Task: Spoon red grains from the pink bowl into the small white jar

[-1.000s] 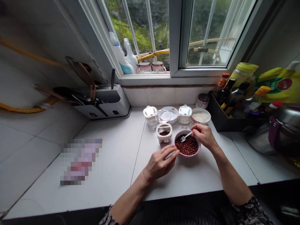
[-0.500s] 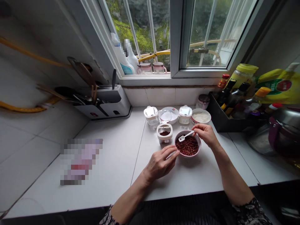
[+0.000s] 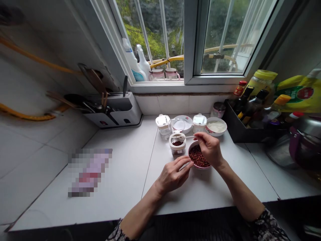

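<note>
Right of centre in the frame, the right hand (image 3: 208,149) pinches a small white spoon (image 3: 189,136), its far end reaching over the mouth of an open jar (image 3: 178,151) near mid-frame. Just beside the jar, a bowl (image 3: 202,168) of dark red spice (image 3: 197,156) stands on the desk (image 3: 120,187). The left hand (image 3: 174,175), fingers extended, touches the bowl's left rim; whether it grips cannot be told.

One head-worn camera looks forward and down at the nearby counter (image 3: 125,164).
</note>
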Tool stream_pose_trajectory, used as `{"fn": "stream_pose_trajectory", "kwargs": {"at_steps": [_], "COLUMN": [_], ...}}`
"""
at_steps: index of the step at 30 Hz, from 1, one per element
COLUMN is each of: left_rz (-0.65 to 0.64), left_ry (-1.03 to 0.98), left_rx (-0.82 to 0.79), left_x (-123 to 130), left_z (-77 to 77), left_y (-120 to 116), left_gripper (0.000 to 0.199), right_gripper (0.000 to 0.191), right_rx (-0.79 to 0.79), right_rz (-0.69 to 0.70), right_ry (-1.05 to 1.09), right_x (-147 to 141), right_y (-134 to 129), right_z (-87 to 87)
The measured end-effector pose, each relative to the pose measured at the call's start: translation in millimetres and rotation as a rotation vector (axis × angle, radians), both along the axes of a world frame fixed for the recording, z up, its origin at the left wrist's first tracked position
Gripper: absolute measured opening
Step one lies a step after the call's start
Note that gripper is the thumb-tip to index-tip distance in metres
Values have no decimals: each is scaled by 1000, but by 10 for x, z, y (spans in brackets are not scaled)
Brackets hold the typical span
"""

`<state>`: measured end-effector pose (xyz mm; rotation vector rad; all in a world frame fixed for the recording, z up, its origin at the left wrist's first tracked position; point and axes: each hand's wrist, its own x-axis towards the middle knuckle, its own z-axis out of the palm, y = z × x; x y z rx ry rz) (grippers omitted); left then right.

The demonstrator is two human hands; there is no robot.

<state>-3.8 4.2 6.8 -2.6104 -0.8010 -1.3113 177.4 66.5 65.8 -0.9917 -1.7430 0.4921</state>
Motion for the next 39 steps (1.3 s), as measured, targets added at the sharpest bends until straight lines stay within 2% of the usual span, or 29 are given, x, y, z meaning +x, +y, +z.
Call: {"fn": "stream_pose_trajectory", "kwargs": {"at_steps": [3, 5, 7, 10, 15, 21, 28, 39], "left_rz": [4, 4, -1, -8, -10, 14, 4, 6], "left_ry": [-8, -9, -6, 2, 7, 19, 11, 18], "left_rx": [10, 7, -2, -21, -30, -4, -20, -10], "left_x": [6, 6, 2, -9, -18, -12, -16, -13], "left_z": [5, 2, -5, -13, -5, 9, 6, 3], "left_y": [0, -1, -2, -4, -4, -11, -9, -6], "left_gripper": [31, 31, 32, 34, 36, 35, 36, 34], "right_gripper": [25, 24, 22, 18, 18, 19, 18, 18], "right_rx": [146, 173, 144, 7, -182, -227, -294, -276], "right_rz": [65, 44, -17, -72, 18, 79, 46, 40], "right_ry": [-217, -231, -171, -118, -249, -279, -170, -190], "right_x": [-6, 54, 155, 340, 489, 399, 440, 449], "right_y": [-40, -46, -41, -9, 73, 75, 80, 81], "right_z": [-35, -22, 13, 61, 16, -81, -30, -35]}}
